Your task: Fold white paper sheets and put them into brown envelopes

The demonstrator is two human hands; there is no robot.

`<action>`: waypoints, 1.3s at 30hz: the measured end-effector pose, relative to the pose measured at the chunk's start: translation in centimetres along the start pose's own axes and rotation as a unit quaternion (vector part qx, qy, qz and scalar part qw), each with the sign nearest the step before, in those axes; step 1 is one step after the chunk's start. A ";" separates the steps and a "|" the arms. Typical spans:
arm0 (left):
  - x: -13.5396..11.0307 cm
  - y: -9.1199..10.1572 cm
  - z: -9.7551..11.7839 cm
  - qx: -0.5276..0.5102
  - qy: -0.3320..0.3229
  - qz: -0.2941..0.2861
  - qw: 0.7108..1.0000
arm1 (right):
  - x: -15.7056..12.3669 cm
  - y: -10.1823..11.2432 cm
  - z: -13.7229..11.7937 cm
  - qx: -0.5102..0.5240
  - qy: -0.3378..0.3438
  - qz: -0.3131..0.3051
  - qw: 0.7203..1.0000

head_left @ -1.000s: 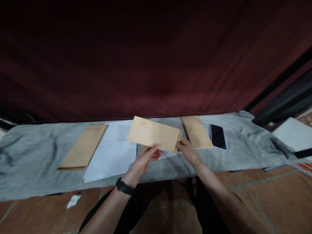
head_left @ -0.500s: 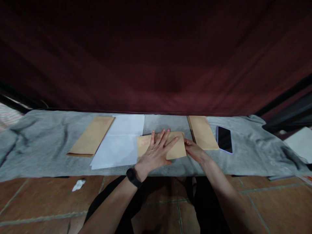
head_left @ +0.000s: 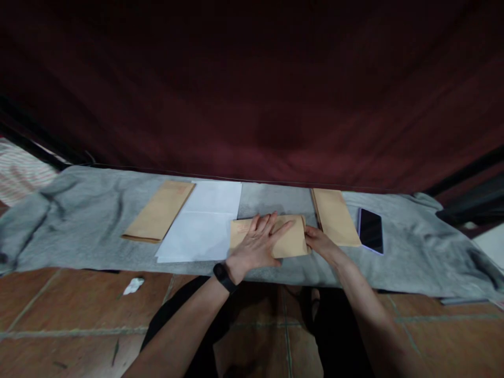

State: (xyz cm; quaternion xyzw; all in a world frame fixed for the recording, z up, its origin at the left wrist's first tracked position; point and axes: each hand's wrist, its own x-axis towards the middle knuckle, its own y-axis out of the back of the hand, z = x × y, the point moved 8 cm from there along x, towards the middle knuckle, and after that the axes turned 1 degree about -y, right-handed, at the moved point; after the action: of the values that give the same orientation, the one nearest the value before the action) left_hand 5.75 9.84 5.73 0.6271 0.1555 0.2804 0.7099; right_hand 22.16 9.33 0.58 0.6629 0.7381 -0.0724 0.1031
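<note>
Grey cloth [head_left: 98, 220] over a low surface, dark red curtain [head_left: 252, 105] behind. Brown envelope [head_left: 291, 241] lies flat on the cloth, left end meeting the white sheets [head_left: 202, 231]; a second ago it was up in both hands. Now it's braced, so its right end can be worked. Left hand [head_left: 258, 247] flat on top, fingers spread, pressing, not gripping. Right hand [head_left: 321, 241] at the right end, fingers bent; can't tell if they pinch the edge, too dim. Other brown envelopes either side: left [head_left: 159, 212], right [head_left: 336, 218], phone [head_left: 370, 231] beside the latter.
</note>
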 end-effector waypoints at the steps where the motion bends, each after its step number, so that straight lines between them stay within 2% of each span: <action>1: 0.0 0.1 0.1 0.004 -0.004 0.006 1.000 | 0.1 0.1 0.1 -0.014 0.000 0.002 1.000; 6: -0.1 1.4 1.0 0.053 -0.017 0.038 0.998 | 0.3 1.0 0.5 -0.073 0.007 0.019 0.997; 11: 0.1 2.4 1.9 0.096 -0.019 0.034 0.995 | 0.3 1.6 1.0 -0.089 0.003 0.033 0.996; 21: -0.1 1.4 0.7 0.031 0.004 0.026 0.999 | 0.5 2.0 1.4 -0.052 0.028 0.050 0.997; 23: 0.0 1.1 0.6 0.027 0.001 0.028 0.999 | 0.5 2.7 1.1 -0.064 0.055 0.082 0.993; 27: 0.1 1.0 0.4 0.030 0.005 0.041 0.999 | -0.8 5.8 -0.8 -0.101 0.112 0.238 0.960; 29: 0.2 1.1 0.1 0.021 0.017 0.047 0.999 | -1.7 6.7 -1.6 -0.081 0.115 0.277 0.950; 31: 0.4 1.0 -0.1 0.009 0.025 0.047 0.999 | -2.0 6.3 -2.1 -0.026 0.102 0.244 0.964; 35: 0.5 0.9 0.3 -0.011 0.012 0.040 0.999 | -2.2 3.2 -1.9 0.057 0.036 0.083 0.994; 37: 0.5 0.9 0.6 -0.019 0.000 0.035 0.999 | -2.7 1.5 -1.3 0.079 -0.013 0.007 0.997; 39: 0.4 0.9 1.0 -0.026 -0.016 0.025 0.999 | -3.1 0.4 -0.9 0.106 -0.048 -0.042 0.992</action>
State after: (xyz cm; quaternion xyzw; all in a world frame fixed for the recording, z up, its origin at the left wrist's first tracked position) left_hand 6.43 9.36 6.80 0.6166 0.1206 0.2919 0.7211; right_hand 22.84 6.56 2.21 0.6340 0.7477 -0.1867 0.0642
